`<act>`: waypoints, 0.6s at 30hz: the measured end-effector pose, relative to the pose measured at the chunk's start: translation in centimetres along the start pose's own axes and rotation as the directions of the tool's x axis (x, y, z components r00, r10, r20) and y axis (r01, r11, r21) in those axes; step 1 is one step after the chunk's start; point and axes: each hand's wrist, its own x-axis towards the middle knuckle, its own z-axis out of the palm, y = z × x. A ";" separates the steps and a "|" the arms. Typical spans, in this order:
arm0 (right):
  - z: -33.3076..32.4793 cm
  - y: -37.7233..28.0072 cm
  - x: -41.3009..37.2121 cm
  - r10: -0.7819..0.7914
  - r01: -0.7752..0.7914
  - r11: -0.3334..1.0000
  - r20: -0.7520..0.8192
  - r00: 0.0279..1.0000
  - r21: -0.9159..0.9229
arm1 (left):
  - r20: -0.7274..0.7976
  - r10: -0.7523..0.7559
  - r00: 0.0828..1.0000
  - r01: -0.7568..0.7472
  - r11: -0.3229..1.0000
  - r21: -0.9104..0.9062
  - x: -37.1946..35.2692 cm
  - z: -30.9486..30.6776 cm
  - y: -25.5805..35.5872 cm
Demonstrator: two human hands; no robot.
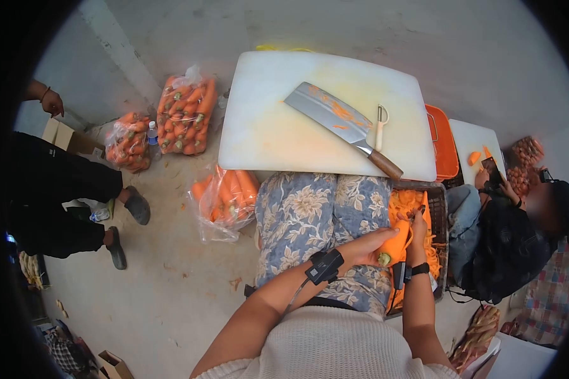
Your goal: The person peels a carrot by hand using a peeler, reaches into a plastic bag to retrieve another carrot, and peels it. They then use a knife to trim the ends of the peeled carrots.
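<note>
- Head view: the carrot (395,245) is held above the lap, near and right of centre, just beside a dark crate (442,203) of orange peelings (406,201).
- The left hand (362,246) is closed round the near, stem end of the carrot.
- The right hand (417,222) is curled at the carrot's far end. Whether a tool is gripped there cannot be told.
- Peeling is judged to be the step in hand. It is best done with the carrot kept over the crate, strokes led away from the holding fingers, and the carrot turned a little between strokes.
- Farther off, a white cutting board (278,132) is seen, with a cleaver (335,117) and a small peeler (380,123) lying on it.
- Bags of carrots (184,110) are spread over the concrete floor (171,271) to the left, and an orange basket (446,145) is set right of the board.
- Other people are seated at the far left (57,189) and right (506,246).
</note>
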 end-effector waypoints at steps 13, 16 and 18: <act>-1.8 -1.3 -5.0 -0.008 0.015 0.997 -0.087 0.996 0.079 | 0.127 0.054 0.990 -0.018 0.964 -0.264 0.5 -1.6 -0.6; 0.9 -3.3 -8.8 -0.103 0.104 0.994 -0.064 0.993 0.015 | 0.114 0.083 0.990 -0.052 0.966 -0.255 0.2 -1.1 -0.3; 2.2 -3.7 -10.8 -0.278 0.285 0.949 0.070 0.958 -0.135 | 0.095 0.086 0.992 -0.057 0.962 -0.268 -0.1 -0.7 -0.1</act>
